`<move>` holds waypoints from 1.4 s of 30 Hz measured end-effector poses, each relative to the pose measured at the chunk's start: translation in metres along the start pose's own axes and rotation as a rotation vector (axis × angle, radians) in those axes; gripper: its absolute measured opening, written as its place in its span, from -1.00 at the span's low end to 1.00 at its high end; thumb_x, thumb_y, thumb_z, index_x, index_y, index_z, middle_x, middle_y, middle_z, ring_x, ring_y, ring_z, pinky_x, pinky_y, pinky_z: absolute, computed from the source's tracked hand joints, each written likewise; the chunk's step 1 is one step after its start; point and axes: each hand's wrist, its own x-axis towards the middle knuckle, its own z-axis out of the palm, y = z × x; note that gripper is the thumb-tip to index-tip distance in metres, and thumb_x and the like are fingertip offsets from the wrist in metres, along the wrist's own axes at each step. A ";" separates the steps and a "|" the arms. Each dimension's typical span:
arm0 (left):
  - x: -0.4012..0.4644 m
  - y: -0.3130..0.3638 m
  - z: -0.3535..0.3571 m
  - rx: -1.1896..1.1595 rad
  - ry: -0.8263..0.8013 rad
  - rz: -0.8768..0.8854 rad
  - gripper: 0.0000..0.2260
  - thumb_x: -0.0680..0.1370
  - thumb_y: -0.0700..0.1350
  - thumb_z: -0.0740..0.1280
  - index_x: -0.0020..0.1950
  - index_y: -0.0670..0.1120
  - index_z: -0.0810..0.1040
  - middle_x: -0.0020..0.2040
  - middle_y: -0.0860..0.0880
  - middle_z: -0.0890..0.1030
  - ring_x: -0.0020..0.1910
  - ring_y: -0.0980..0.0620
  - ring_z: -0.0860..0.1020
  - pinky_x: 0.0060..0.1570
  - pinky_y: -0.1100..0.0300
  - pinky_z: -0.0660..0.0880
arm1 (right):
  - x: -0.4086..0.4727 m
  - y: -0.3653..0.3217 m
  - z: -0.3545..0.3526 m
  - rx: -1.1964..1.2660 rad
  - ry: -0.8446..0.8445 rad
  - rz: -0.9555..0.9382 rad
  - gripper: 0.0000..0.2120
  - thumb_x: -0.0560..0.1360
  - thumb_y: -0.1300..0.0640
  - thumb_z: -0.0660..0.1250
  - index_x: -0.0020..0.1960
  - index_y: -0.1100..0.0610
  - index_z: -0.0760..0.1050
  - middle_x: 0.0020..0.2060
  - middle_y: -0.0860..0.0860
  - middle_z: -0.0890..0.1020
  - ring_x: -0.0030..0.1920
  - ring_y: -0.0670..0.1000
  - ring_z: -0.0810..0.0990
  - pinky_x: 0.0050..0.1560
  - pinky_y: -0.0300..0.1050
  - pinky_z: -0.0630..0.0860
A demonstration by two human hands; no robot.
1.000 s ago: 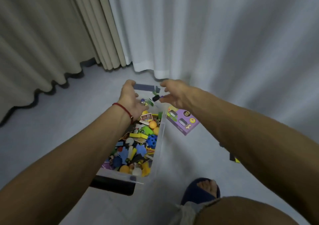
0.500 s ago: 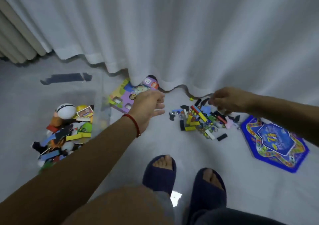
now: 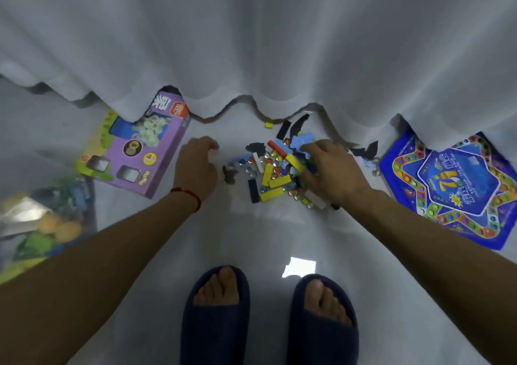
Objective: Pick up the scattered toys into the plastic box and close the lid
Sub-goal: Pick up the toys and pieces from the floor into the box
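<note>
This looks like a room in a home. A long white curtain (image 3: 251,42) hangs down to a smooth, shiny grey floor (image 3: 251,233). Toys lie about on the floor: a pile of little blocks and glass beads (image 3: 275,173), a purple toy box (image 3: 134,149) made of card, and a blue game board (image 3: 458,188). The person wears soft dark house slippers (image 3: 215,320) on bare feet.

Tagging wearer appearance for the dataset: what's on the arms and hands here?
Both forearms are bare, no sleeves in view. The left hand has a thin red string bracelet at the wrist. The right hand shows no gloves, watch or rings.
</note>
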 end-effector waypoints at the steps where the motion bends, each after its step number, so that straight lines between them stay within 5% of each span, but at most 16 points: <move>1: 0.014 -0.011 0.001 0.087 0.020 0.049 -0.64 0.43 -0.40 0.28 0.19 -0.15 0.54 0.16 -0.15 0.53 0.18 -0.15 0.46 0.23 0.04 0.38 | 0.013 -0.004 -0.001 0.014 0.021 -0.006 -0.47 0.45 -0.04 0.40 0.38 0.03 0.44 0.26 0.14 0.51 0.25 0.22 0.47 0.21 0.12 0.48; 6: 0.067 -0.035 0.000 0.354 -0.056 0.234 -0.76 0.55 -0.30 0.25 0.21 -0.24 0.54 0.17 -0.26 0.52 0.15 -0.28 0.48 0.17 -0.09 0.42 | 0.053 -0.007 0.000 0.042 -0.124 0.065 -0.24 0.39 -0.29 0.43 0.46 -0.02 0.27 0.35 0.11 0.42 0.34 0.19 0.40 0.30 0.17 0.38; 17: 0.078 -0.044 0.015 0.210 -0.002 0.141 -0.80 0.59 -0.15 0.28 0.16 -0.12 0.62 0.09 -0.11 0.63 0.05 -0.05 0.57 0.15 0.12 0.48 | 0.062 0.007 0.016 -0.159 0.011 -0.047 -0.46 0.52 -0.06 0.36 0.44 0.09 0.37 0.22 0.16 0.48 0.22 0.23 0.44 0.18 0.12 0.38; 20: 0.062 -0.009 0.021 0.026 0.073 0.108 -0.81 0.59 -0.12 0.29 0.13 -0.12 0.63 0.02 -0.07 0.64 -0.01 0.01 0.57 0.09 0.20 0.48 | 0.061 0.006 0.025 -0.305 0.042 -0.101 -0.54 0.49 0.08 0.43 0.33 0.19 0.44 0.09 0.22 0.54 0.04 0.25 0.50 0.01 0.10 0.47; 24: 0.034 0.040 0.027 -0.393 -0.042 -0.130 -0.85 0.59 -0.04 0.30 0.01 -0.08 0.63 -0.13 -0.01 0.66 -0.16 0.12 0.62 -0.06 0.28 0.55 | 0.063 0.012 0.032 -0.320 0.031 -0.127 -0.45 0.39 0.22 0.51 0.32 0.24 0.42 0.07 0.22 0.56 0.01 0.24 0.50 0.00 0.09 0.51; 26: 0.021 0.058 0.029 -0.659 -0.125 -0.307 -0.86 0.60 -0.08 0.30 -0.01 -0.11 0.61 -0.21 -0.05 0.66 -0.28 0.12 0.63 -0.17 0.26 0.60 | 0.060 0.012 0.027 -0.213 0.094 -0.098 -0.51 0.37 0.35 0.49 0.26 0.28 0.47 0.02 0.24 0.57 -0.02 0.25 0.52 -0.08 0.02 0.46; 30: 0.000 0.086 0.025 -1.262 -0.302 -0.613 -0.82 0.64 -0.22 0.19 0.09 -0.27 0.55 -0.06 -0.22 0.64 -0.16 -0.08 0.64 -0.10 0.12 0.64 | 0.042 -0.003 0.008 0.115 0.388 0.002 -0.86 0.54 0.29 0.31 0.09 0.30 0.54 -0.11 0.21 0.57 -0.15 0.16 0.49 -0.14 -0.15 0.25; 34: -0.011 0.094 0.023 -1.671 -0.517 -0.836 -0.85 0.61 -0.21 0.22 0.03 -0.22 0.56 -0.09 -0.18 0.64 -0.12 -0.11 0.64 -0.15 0.01 0.64 | 0.010 -0.053 0.000 0.353 0.409 -0.078 -0.83 0.61 0.18 0.28 0.14 0.23 0.54 -0.11 0.07 0.55 -0.13 0.01 0.44 -0.09 -0.22 0.29; 36: -0.014 0.093 0.023 -1.726 -0.576 -0.860 -0.83 0.61 -0.15 0.16 -0.11 -0.16 0.50 -0.19 -0.11 0.54 -0.22 -0.01 0.56 -0.20 0.15 0.58 | -0.004 -0.077 0.010 0.266 0.350 -0.142 -0.74 0.61 0.12 0.27 0.24 0.21 0.55 0.03 0.11 0.60 0.00 0.08 0.53 0.06 -0.05 0.45; 39: -0.017 0.087 0.020 -1.605 -0.512 -0.848 -0.71 0.66 -0.16 -0.01 -0.20 -0.14 0.38 -0.37 -0.08 0.50 -0.45 0.08 0.55 -0.42 0.34 0.50 | -0.017 -0.092 0.022 0.281 0.187 -0.105 -0.62 0.64 -0.04 0.12 0.29 0.17 0.51 0.19 0.10 0.54 0.17 0.07 0.48 0.22 0.04 0.36; 42: -0.023 0.073 0.015 -1.557 -0.406 -0.789 -0.79 0.66 -0.23 0.06 -0.02 -0.22 0.46 -0.21 -0.13 0.59 -0.38 0.11 0.63 -0.31 0.27 0.57 | -0.005 -0.074 0.023 0.428 0.171 -0.054 -0.73 0.64 0.22 0.19 0.23 0.30 0.55 0.15 0.26 0.58 0.20 0.23 0.50 0.24 0.14 0.37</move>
